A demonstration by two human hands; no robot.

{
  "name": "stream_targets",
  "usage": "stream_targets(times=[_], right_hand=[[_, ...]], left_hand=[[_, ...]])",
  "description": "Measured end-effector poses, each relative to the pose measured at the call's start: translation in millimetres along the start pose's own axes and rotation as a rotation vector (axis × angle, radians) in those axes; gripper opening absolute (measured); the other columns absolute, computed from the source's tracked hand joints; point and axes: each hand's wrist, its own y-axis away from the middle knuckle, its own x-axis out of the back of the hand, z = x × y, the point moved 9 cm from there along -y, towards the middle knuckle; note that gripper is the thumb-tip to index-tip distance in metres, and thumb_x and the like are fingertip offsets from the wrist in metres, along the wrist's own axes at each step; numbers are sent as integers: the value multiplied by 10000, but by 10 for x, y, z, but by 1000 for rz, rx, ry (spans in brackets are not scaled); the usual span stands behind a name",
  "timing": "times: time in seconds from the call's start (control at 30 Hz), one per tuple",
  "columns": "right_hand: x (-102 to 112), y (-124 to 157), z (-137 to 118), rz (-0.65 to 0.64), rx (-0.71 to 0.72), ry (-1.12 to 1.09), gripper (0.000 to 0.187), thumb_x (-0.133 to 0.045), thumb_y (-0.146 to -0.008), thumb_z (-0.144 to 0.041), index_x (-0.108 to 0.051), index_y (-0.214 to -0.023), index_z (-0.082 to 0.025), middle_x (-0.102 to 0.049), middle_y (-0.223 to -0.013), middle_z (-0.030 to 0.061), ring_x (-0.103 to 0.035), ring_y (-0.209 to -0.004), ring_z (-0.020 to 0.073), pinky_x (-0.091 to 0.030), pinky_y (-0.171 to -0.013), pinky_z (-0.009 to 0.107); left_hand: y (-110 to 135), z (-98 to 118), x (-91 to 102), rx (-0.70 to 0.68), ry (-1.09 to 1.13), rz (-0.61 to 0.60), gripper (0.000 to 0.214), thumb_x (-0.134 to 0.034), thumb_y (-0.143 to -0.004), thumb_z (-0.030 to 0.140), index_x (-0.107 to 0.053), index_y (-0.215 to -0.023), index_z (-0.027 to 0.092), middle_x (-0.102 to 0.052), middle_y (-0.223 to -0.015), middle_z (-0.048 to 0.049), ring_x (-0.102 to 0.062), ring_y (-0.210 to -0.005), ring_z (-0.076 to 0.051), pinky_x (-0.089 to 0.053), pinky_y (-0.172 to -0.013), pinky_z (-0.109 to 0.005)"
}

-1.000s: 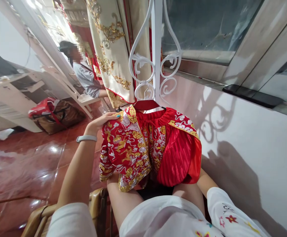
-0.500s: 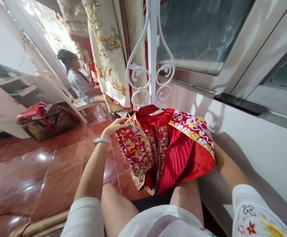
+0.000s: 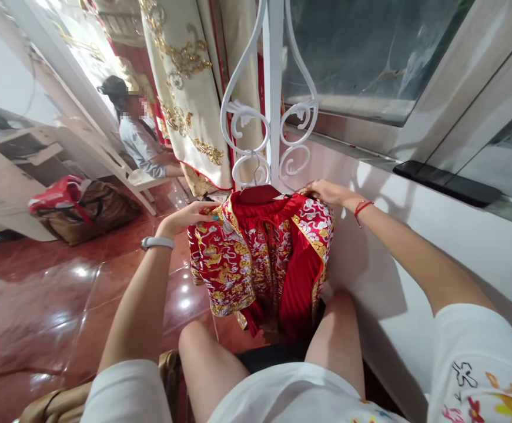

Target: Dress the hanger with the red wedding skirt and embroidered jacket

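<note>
A red garment (image 3: pixel 260 258) with gold and white embroidery hangs on a red hanger (image 3: pixel 256 192) from a white scrolled metal stand (image 3: pixel 270 106) in front of my knees. My left hand (image 3: pixel 189 216) pinches the garment's left shoulder, fingers closed on the cloth. My right hand (image 3: pixel 326 191) rests on the right shoulder with its fingers curled over the embroidered edge. A grey band sits on my left wrist and a red string on my right.
A cream robe with gold embroidery (image 3: pixel 185 88) hangs behind the stand. Another person (image 3: pixel 139 138) sits at the back left near a white bench. A red and brown bag (image 3: pixel 79 205) lies on the glossy red tile floor. A white wall (image 3: pixel 436 235) and window sill run along the right.
My right hand came up from under the garment's lower right side to its right shoulder. The lifted right half of the garment dropped and now hangs straight. My left hand stayed put.
</note>
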Motion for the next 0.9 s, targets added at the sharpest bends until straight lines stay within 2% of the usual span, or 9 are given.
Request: stream_targets(times=[0.1, 0.23, 0.33, 0.4, 0.43, 0.53, 0.6, 0.77, 0.9], right_hand=[[51, -114, -67, -37, 36, -26, 472, -450, -772, -86, -722, -1151, -159, -764, -1004, 96, -681, -904, 244, -527, -877, 404], [237, -9, -237, 137, 112, -41, 539, -471, -773, -90, -674, -1259, -207, -700, -1240, 61, -636, -1126, 248, -488, -1015, 417], [228, 157, -315, 137, 146, -11, 619, -568, -753, -118, -593, -1365, -214, -655, -1315, 65, -629, -1139, 249, -515, -1006, 394], [210, 226, -327, 111, 171, -10, 703, -605, -729, -107, -530, -1422, -200, -631, -1346, 83, -634, -1122, 243, -537, -982, 374], [198, 244, -320, 92, 183, -14, 744, -606, -717, -90, -499, -1446, -195, -623, -1356, 89, -640, -1109, 239, -546, -970, 371], [143, 267, -256, 28, 204, -43, 839, -584, -670, -36, -438, -1485, -170, -607, -1379, 105, -644, -1123, 246, -546, -975, 390], [135, 300, -184, 54, 191, -61, 831, -580, -650, -30, -466, -1464, -145, -591, -1398, 121, -615, -1199, 271, -509, -1033, 423], [158, 534, -81, 239, 145, -80, 652, -503, -665, -43, -644, -1295, -137, -684, -1265, 115, -638, -1172, 301, -493, -1032, 461], [141, 720, -43, 329, 58, 99, 597, -428, -780, -69, -610, -1336, -188, -682, -1214, 110, -663, -1045, 273, -528, -888, 405]], left_hand=[[20, 2, 41, 17, -39, 0, 635, -833, -592, 321, -696, -1203, 211, -749, -1046, -46, -700, -866, -200, -587, -769, -299], [99, 16, 57, -47, -125, 62, 662, -790, -632, 392, -648, -1241, 174, -714, -1133, -84, -668, -994, -248, -572, -855, -354], [228, 308, -71, -212, -344, 309, 660, -732, -698, 397, -579, -1302, 179, -639, -1257, -108, -583, -1156, -277, -505, -993, -428], [355, 736, -348, -413, -540, 544, 622, -689, -756, 364, -542, -1333, 185, -586, -1308, -116, -516, -1231, -277, -419, -1084, -468], [383, 966, -594, -524, -627, 593, 587, -663, -787, 341, -534, -1339, 188, -572, -1316, -115, -499, -1245, -269, -388, -1107, -467], [190, 1467, -1665, -828, -901, 256, 508, -605, -854, 332, -539, -1349, 238, -549, -1347, -87, -482, -1257, -247, -374, -1104, -425], [8, 1642, -2103, -923, -1031, 170, 475, -575, -889, 365, -552, -1346, 235, -537, -1359, -102, -467, -1264, -268, -372, -1081, -436], [-354, 1780, -2493, -1022, -1120, 151, 469, -538, -918, 501, -605, -1278, 208, -545, -1349, -133, -483, -1227, -295, -366, -1044, -445], [-478, 1818, -2615, -1023, -1164, 147, 448, -557, -915, 491, -628, -1234, 185, -564, -1327, -155, -503, -1231, -301, -360, -1035, -432]])
